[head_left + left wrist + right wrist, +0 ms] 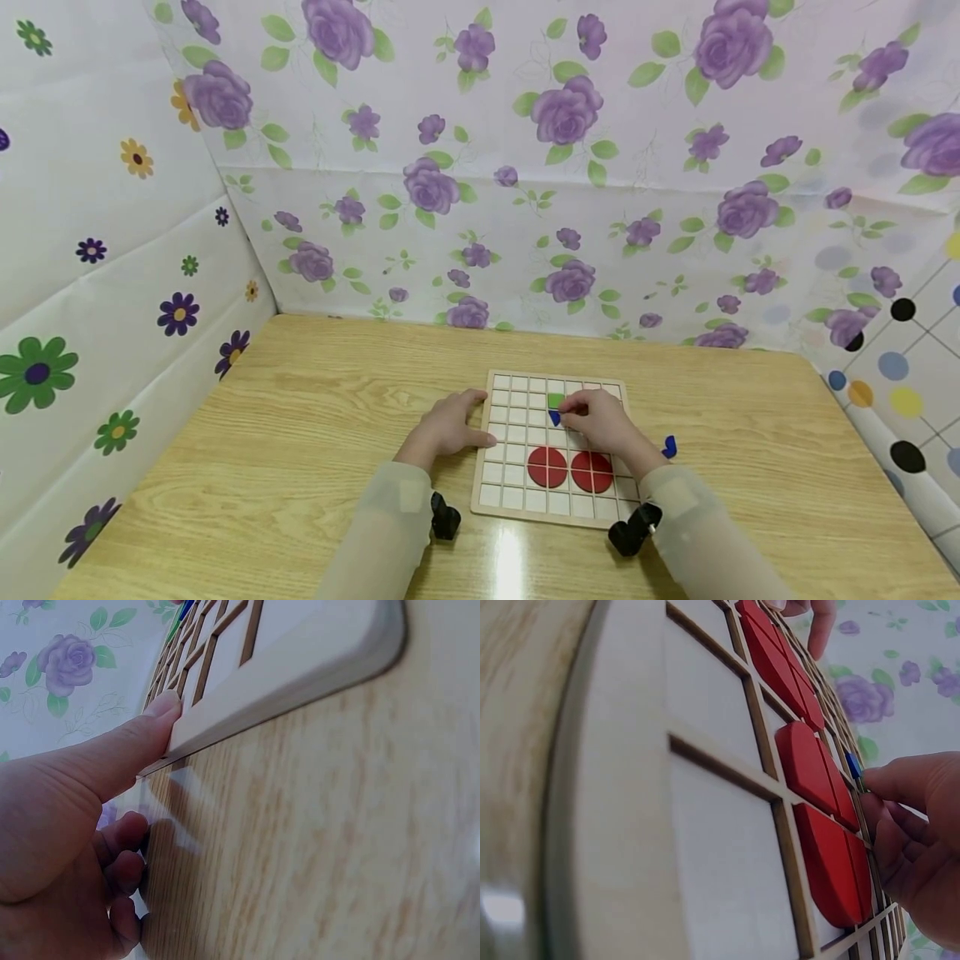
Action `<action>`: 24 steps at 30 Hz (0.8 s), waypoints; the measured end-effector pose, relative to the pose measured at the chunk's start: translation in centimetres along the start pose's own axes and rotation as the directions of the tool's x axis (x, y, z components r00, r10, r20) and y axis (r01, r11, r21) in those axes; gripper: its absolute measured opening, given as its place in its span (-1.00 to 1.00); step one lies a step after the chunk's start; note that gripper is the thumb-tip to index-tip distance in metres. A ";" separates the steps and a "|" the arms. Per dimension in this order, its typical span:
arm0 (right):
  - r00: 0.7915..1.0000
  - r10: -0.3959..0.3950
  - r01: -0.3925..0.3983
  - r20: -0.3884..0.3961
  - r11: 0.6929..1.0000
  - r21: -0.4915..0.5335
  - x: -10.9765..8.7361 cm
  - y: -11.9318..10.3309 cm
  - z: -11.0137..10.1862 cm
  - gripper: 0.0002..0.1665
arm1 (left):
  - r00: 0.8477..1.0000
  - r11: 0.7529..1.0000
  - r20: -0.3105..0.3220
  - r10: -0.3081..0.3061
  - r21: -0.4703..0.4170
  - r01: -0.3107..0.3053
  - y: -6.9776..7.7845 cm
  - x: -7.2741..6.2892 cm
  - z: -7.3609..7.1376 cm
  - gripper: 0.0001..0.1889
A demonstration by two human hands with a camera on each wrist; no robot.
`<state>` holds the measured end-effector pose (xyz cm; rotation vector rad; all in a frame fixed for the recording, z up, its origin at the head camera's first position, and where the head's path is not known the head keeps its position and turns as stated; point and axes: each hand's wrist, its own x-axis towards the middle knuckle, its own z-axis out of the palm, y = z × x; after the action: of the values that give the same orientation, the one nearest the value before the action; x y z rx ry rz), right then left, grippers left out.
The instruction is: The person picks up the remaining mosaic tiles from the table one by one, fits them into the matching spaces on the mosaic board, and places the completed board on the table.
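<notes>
In the head view, the gridded board [547, 517] lies on the bench [330, 417], right of centre in the lower half of the frame. Your left hand [447, 423] is at the board's left edge, relaxed and not gripping: the thumb rests on the rim, and in the left wrist view the other visible fingers bend loosely beside it, below the thumb.

Your right hand [602, 421] is over the board's upper right part, its thumb and forefinger pinching the edge of a blue piece [554, 418]. That piece lies just below a green piece [556, 401] in the picture; whether it sits fully in its cell you cannot tell.

Below your right hand, in the lower part of the board, two red discs [556, 457] sit side by side, each divided by the grid bars; the right wrist view shows their sections standing above the bars. A second blue piece [670, 447] lies on the bench, right of the board and just beside your right wrist. Each of your pale sleeves [386, 521] has a black device [446, 518] at the wrist. Across the top of the frame hangs a cloth [495, 225] with purple roses.
</notes>
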<state>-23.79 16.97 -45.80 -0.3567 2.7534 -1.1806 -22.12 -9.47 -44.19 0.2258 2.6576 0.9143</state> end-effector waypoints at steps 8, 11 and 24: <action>1.000 -0.015 0.014 -0.009 0.999 -0.052 -0.1 -0.4 0.1 -0.91 | 1.000 1.000 -0.002 0.003 0.006 -0.003 0.1 -0.1 -0.1 -0.20; 1.000 0.003 -0.003 -0.002 0.998 -0.055 -0.1 -0.5 0.1 -0.91 | 1.000 1.000 0.000 0.002 0.007 -0.002 0.1 0.0 -0.1 -0.21; 1.000 0.021 -0.020 0.013 0.999 -0.032 -0.2 -0.3 0.2 -0.89 | 1.000 1.000 0.007 0.003 0.004 -0.003 0.2 -0.1 0.0 -0.21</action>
<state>-23.54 16.66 -45.74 -0.3373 2.7606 -1.1268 -22.04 -9.36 -44.07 0.2335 2.6537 0.9070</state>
